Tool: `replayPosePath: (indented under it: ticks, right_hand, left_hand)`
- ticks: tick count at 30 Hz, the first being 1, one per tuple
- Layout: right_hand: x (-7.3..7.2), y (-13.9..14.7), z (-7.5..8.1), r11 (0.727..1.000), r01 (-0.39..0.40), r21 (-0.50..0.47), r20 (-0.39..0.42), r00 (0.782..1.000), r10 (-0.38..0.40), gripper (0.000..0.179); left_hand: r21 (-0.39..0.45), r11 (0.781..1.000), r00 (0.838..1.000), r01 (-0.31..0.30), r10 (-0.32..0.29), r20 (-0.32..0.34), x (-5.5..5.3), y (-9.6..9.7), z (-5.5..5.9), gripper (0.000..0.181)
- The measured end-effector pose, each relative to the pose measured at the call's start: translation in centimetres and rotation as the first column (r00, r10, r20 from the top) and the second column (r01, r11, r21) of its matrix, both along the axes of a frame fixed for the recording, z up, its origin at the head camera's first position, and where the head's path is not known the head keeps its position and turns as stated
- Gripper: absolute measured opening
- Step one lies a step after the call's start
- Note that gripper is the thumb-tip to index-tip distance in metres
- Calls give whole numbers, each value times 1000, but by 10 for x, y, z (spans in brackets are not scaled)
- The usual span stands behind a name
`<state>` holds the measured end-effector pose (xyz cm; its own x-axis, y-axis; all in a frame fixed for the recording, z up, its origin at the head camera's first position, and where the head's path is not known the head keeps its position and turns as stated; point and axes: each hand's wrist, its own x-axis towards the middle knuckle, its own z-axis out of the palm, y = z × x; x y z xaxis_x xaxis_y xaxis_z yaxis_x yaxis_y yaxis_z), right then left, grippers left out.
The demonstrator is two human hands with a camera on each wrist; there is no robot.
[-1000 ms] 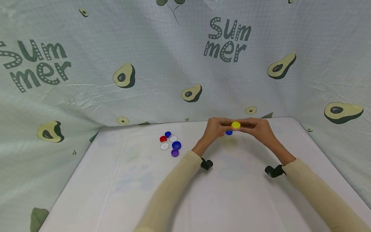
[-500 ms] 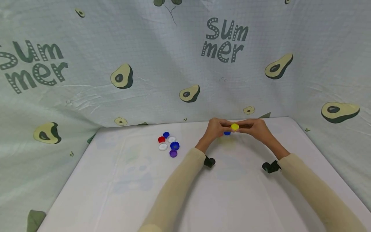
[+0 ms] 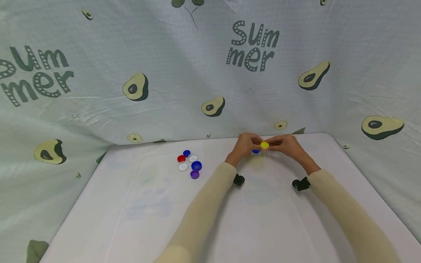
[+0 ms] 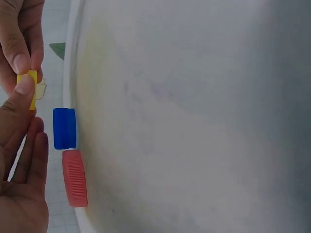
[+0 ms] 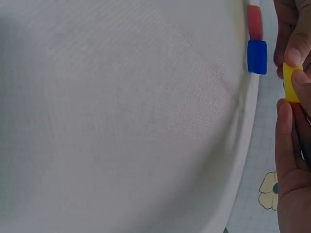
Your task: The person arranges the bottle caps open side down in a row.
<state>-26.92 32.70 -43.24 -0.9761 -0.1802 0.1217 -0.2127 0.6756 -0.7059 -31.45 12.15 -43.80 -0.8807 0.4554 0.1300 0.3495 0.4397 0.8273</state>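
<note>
Both hands pinch one yellow bottle cap [image 3: 264, 145] between them, just above the far part of the white table. My left hand [image 3: 245, 145] has it from the left, my right hand [image 3: 287, 144] from the right. Thumbs and fingertips lie on the yellow cap [image 4: 34, 92] in the left wrist view. Below the hands a blue cap [image 3: 255, 151] rests on the table. Beside that blue cap [image 4: 65, 128] stands a ribbed red cap [image 4: 74, 178], which the head view hides behind my left hand.
Left of the hands lies a loose group: a red cap [image 3: 181, 158], a small blue cap [image 3: 186, 153], two white caps [image 3: 183, 167], a larger blue cap [image 3: 196, 166] and a purple cap [image 3: 194, 174]. A printed cloth [image 3: 177, 73] hangs behind the table's far edge.
The hands have come down slightly with the yellow cap, and the fingers behind it have spread a little apart. The head view has shifted slightly. The cap group on the left stays put.
</note>
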Motion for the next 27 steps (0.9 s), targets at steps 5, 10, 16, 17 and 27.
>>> replayPosePath:
  ticks: [5, 10, 16, 17, 27]
  right_hand:
    - [-6, 1, -1, 998, 5, 62, 54, 999, -8, 36]
    - [-14, 5, -1, 997, 4, 78, 101, 995, -12, 35]
    - [-19, 6, 0, 998, 11, 56, 135, 991, -18, 34]
    - [-20, 6, 0, 998, 4, 55, 133, 991, -12, 35]
    - [-25, 5, -6, 996, -15, 92, 144, 990, 2, 34]
  left_hand:
    - [-103, 994, 999, 25, -28, -28, -7, 5, -5, 20]
    - [-127, 990, 997, 69, -71, -14, -13, 7, -4, 20]
    - [-176, 980, 996, 92, -93, 3, -16, 9, 3, 24]
    - [-184, 979, 996, 87, -87, 6, -17, 10, 3, 23]
    - [-249, 966, 997, 64, -70, -16, -12, 16, -1, 21]
